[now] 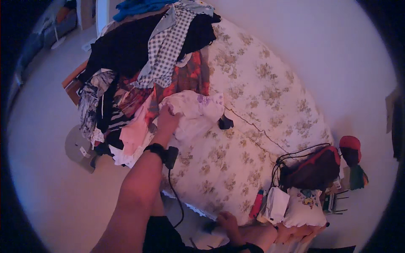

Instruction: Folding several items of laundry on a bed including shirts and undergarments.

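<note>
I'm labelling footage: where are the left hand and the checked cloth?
Left hand (pixel 168 119): head view, on the back of the hand.
Checked cloth (pixel 166 48): head view, on its patterned middle stretch.

Left of centre, some fingertips of the left hand (pixel 168 119) are lost against a pale garment (pixel 196 111). At lower centre, the right hand (pixel 228 222) is too dim to tell its grip. The top edge crops a blue cloth (pixel 137 8); 1 dark thing (pixel 397 126), far right, is unidentifiable.

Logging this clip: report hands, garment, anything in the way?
Left hand on whitish garment. Right hand low, by floral bedspread edge. Clothes pile crowding garment.
</note>
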A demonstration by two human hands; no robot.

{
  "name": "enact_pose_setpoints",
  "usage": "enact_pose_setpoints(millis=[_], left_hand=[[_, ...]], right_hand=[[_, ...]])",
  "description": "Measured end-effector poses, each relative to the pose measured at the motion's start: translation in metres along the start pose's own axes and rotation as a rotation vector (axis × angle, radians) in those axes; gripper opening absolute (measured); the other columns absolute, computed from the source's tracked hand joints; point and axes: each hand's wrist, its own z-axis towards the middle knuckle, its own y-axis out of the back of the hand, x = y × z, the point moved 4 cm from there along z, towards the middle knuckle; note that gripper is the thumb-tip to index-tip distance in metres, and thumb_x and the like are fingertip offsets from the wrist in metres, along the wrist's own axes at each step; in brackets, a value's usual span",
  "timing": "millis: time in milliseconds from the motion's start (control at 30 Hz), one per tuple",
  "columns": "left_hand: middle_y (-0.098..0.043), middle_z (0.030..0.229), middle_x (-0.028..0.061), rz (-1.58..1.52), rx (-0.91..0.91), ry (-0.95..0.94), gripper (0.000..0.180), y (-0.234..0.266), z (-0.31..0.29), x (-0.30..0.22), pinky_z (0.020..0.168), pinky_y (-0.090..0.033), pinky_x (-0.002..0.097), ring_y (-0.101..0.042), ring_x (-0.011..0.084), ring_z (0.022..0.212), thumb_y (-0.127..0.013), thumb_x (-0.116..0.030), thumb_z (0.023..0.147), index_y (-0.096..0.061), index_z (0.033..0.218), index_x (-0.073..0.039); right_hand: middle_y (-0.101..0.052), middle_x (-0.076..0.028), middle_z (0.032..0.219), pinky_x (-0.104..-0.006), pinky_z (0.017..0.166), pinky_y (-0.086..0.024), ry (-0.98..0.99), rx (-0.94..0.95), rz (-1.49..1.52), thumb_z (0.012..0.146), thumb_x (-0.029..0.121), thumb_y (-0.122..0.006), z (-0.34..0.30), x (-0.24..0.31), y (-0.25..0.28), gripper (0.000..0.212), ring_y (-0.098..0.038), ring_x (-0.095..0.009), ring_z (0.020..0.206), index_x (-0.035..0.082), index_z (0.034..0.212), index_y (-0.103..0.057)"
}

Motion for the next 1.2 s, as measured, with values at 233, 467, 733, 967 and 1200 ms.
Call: enact_pose_setpoints(millis=[233, 467, 733, 967, 1200], left_hand=[[-0.071, 0.104, 0.0158, -0.068, -0.073, 0.012, 0.023, -0.012, 0.019, 0.007, 0.085, -0.055, 0.0441, -0.069, 0.0373, 0.097, -0.076, -0.023, 0.081, -0.069, 0.092, -0.004], [-0.058, 0.083, 0.0124, -0.232, -0.124, -0.883, 0.011, -0.003, -0.078, -0.183, 0.071, -0.046, 0.0497, -0.058, 0.0372, 0.080, -0.065, -0.016, 0.084, -0.057, 0.082, -0.008], [-0.067, 0.098, 0.0165, -0.173, 1.034, -1.175, 0.022, -0.032, -0.310, -0.192, 0.080, -0.054, 0.0507, -0.066, 0.0400, 0.093, -0.066, -0.016, 0.084, -0.067, 0.103, -0.005], [-0.073, 0.086, 0.0174, 0.119, 1.458, -1.136, 0.016, -0.046, -0.371, -0.134, 0.071, -0.055, 0.0548, -0.071, 0.0409, 0.085, -0.064, -0.021, 0.083, -0.071, 0.087, -0.007], [-0.073, 0.086, 0.0180, 0.004, 1.605, -1.034, 0.013, -0.046, -0.401, -0.122, 0.072, -0.055, 0.0514, -0.072, 0.0392, 0.084, -0.069, -0.015, 0.075, -0.074, 0.086, -0.009]], right_hand=[[-0.076, -0.013, 0.097, -0.0385, 0.084, -0.057, -0.005, 0.072, -0.099, 0.095, 0.029, -0.066, -0.015, 0.033, 0.000, 0.033, -0.073, -0.023, 0.090, 0.004, 0.115, -0.074], [-0.075, -0.014, 0.095, -0.0388, 0.083, -0.056, 0.117, 0.015, -0.130, 0.095, 0.031, -0.066, -0.022, 0.022, 0.007, 0.034, -0.072, -0.025, 0.089, 0.003, 0.113, -0.074], [-0.074, -0.014, 0.097, -0.0406, 0.081, -0.056, 0.193, -0.023, -0.274, 0.097, 0.027, -0.066, -0.016, -0.002, -0.001, 0.033, -0.072, -0.026, 0.087, 0.002, 0.118, -0.070], [-0.071, -0.005, 0.094, -0.0310, 0.067, -0.054, -0.093, -0.110, 0.249, 0.101, 0.016, -0.061, -0.027, 0.010, 0.023, 0.021, -0.070, -0.015, 0.081, 0.003, 0.116, -0.067], [-0.072, -0.010, 0.112, -0.0355, 0.079, -0.057, -0.041, 0.070, 0.836, 0.103, 0.022, -0.060, -0.040, 0.058, 0.029, 0.032, -0.070, -0.018, 0.089, 0.000, 0.126, -0.062]])
